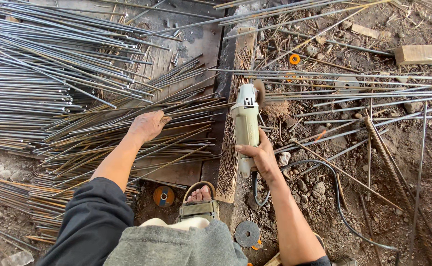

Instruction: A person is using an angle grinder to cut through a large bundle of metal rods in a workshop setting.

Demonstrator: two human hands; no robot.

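Right hand point(261, 156) wrapped tight around the back end of a pale angle grinder point(246, 125), fingers curled, thumb over the top. Grinder lying long-ways up and down the view, round disc end pointing away from the body, tail end toward the knees. Sitting just above a burnt, scratched wooden plank point(231, 148), which also runs up and away. Black power cord point(334, 187) looping off to the right over dirt and small stones.

Left hand point(148, 125) open and flat, palm down, fingers a little spread, pressing on a pile of thin steel rods point(127, 138). Rods mostly lying sideways, left to right, some crossing at a slant. Gripping nothing, just resting on top.

Bare toes in a sandal point(199, 202) near the plank's close end. Worn cutting discs on the ground: an orange one point(163, 196) beside the foot, a grey one point(247, 233) lower down. More long rods point(353, 93) across the dirt to the right.
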